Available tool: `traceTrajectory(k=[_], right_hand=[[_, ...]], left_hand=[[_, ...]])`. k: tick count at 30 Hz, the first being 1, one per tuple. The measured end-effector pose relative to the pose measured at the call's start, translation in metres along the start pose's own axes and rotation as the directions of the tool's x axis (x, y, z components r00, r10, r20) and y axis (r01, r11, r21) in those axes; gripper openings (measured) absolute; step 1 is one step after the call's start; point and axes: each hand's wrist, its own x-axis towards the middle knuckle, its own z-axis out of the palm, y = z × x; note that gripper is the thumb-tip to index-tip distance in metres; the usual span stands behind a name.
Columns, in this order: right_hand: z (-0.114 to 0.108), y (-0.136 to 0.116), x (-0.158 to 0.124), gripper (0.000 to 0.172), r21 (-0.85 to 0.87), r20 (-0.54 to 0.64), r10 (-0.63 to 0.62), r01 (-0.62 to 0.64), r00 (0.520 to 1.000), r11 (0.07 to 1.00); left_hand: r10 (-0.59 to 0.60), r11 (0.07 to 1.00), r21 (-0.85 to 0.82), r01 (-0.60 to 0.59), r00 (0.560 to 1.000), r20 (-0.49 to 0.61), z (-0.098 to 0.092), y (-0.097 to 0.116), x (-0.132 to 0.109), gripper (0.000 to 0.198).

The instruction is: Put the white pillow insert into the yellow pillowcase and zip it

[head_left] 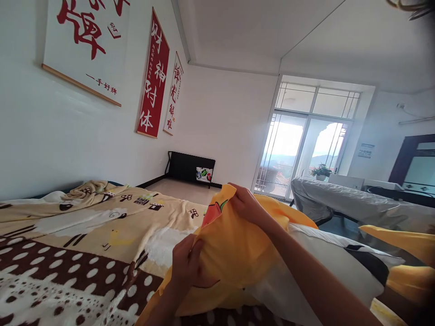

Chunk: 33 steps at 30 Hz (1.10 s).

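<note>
A yellow pillowcase (238, 246) with a red and green print is stretched between my hands above the bed. My left hand (186, 260) is closed on its left edge, thumb pressed over the cloth. Higher and farther away, my right hand (245, 203) grips the pillowcase's top edge, its fingers partly hidden by the fabric. A white pillow (335, 258) with a black patch lies to the right, behind my right forearm. Whether any of the pillow is inside the pillowcase I cannot tell.
A patterned blanket (84, 231) with sheep and polka dots spreads across the bed at left. A black folded frame (188, 167) stands by the far wall. Plastic sheeting (340, 194) covers furniture at right, near a potted plant (320, 171) and glass doors (299, 149).
</note>
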Motion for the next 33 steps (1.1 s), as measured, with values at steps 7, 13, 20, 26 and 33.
traceTrajectory(k=[7,13,20,26,33], right_hand=[[0.000,-0.013,-0.005,0.016,0.426,-0.015,0.055,-0.044,0.998,0.904],[0.002,-0.005,-0.010,0.015,0.579,-0.020,0.075,-0.050,0.997,0.814],[-0.005,-0.014,-0.016,0.031,0.567,0.000,0.074,-0.061,0.997,0.821],[0.003,-0.025,-0.022,0.040,0.537,0.039,0.068,-0.079,0.997,0.840],[0.017,-0.013,-0.020,0.031,0.504,0.004,0.051,-0.046,0.999,0.862]], left_hand=[[0.067,0.991,-0.131,-0.012,0.905,0.420,-0.028,-0.006,0.019,0.033],[0.178,0.968,0.061,-0.243,0.838,0.516,-0.014,0.002,0.011,0.014],[0.125,0.992,-0.070,-0.105,0.881,0.457,-0.041,0.009,0.020,0.027],[0.251,0.921,0.238,-0.309,0.936,0.246,-0.026,-0.027,0.019,0.021],[0.580,0.765,0.453,-0.459,0.796,-0.174,0.017,-0.017,-0.011,0.017]])
